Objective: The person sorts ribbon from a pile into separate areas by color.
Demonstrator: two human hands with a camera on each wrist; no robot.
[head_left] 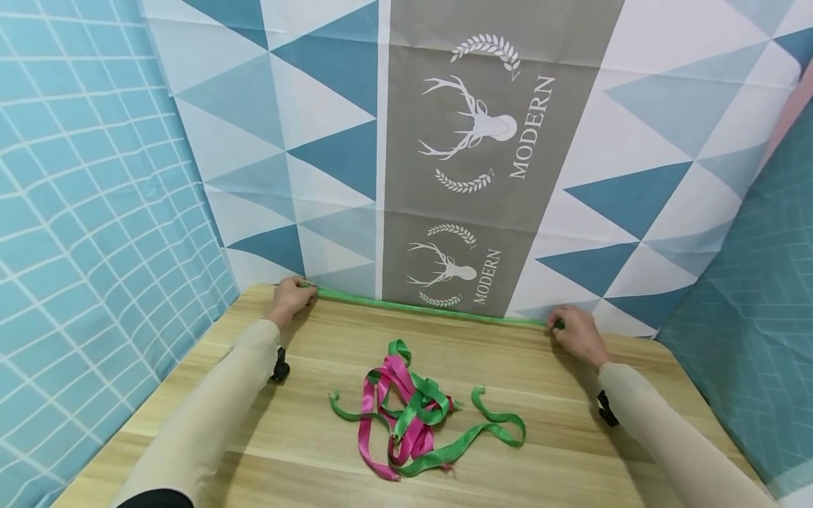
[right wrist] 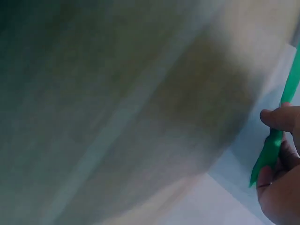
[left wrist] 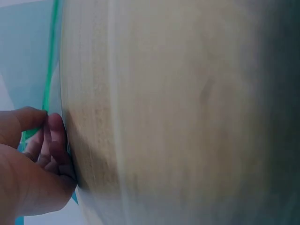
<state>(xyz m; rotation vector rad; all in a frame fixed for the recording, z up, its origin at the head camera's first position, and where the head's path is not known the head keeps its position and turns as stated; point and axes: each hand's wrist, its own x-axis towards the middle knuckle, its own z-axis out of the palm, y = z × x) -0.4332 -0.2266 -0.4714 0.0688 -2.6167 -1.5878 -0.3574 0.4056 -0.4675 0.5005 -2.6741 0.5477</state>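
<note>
A green ribbon (head_left: 406,306) is stretched nearly straight along the far edge of the wooden table, in front of the patterned cloth. My left hand (head_left: 293,299) pinches its left end between thumb and fingers; the left wrist view shows the ribbon (left wrist: 50,56) running up from the fingertips. At the other end my right hand (head_left: 578,334) pinches the ribbon, and in the right wrist view a short green tail (right wrist: 269,154) hangs past the thumb. Nearer on the table lies a loose tangle of pink ribbon (head_left: 365,437) and green ribbon (head_left: 438,457).
The wooden table (head_left: 305,451) has rounded far corners. Behind it hangs a cloth (head_left: 336,92) with triangles and deer heads. Blue checked cloth (head_left: 95,212) covers the left side, and teal cloth (head_left: 749,282) the right.
</note>
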